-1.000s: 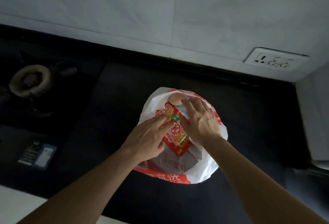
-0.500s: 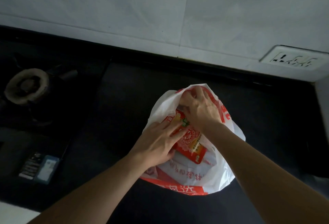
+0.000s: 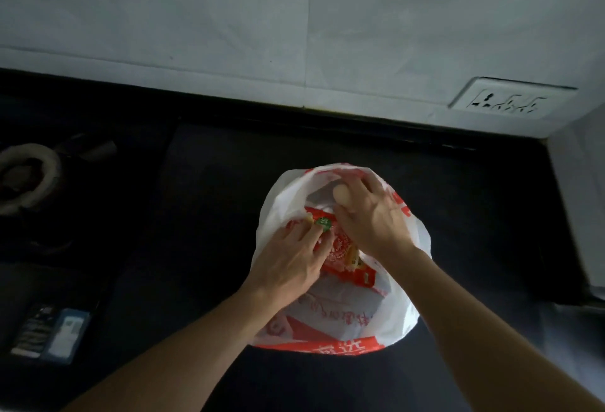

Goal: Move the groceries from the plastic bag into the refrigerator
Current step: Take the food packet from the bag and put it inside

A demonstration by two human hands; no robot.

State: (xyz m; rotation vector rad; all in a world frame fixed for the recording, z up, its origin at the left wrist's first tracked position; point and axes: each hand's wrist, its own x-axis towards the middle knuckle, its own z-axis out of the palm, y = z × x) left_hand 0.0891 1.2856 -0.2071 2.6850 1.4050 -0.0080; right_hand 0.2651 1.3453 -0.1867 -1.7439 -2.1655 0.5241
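A white plastic bag (image 3: 397, 310) with red print sits on the dark counter, its mouth spread. Inside lies a red packet (image 3: 343, 256) with a round white pattern and a small green label. My left hand (image 3: 289, 264) rests on the packet's left side, fingers pressing its top edge. My right hand (image 3: 371, 220) is in the bag's far side, with a pale brown egg (image 3: 342, 194) at its fingers. Whether the fingers close around the egg I cannot tell. The rest of the bag's contents are hidden.
A dark counter (image 3: 203, 202) runs under a white tiled wall with a socket plate (image 3: 509, 102) at the right. A gas burner (image 3: 26, 175) stands at the far left. A small flat card or phone (image 3: 52, 331) lies near the front left. A white surface (image 3: 582, 215) borders the right.
My right hand has slid from the bag's far rim down onto the egg, which now shows. My left hand has stayed on the red packet. The bag mouth is wider.
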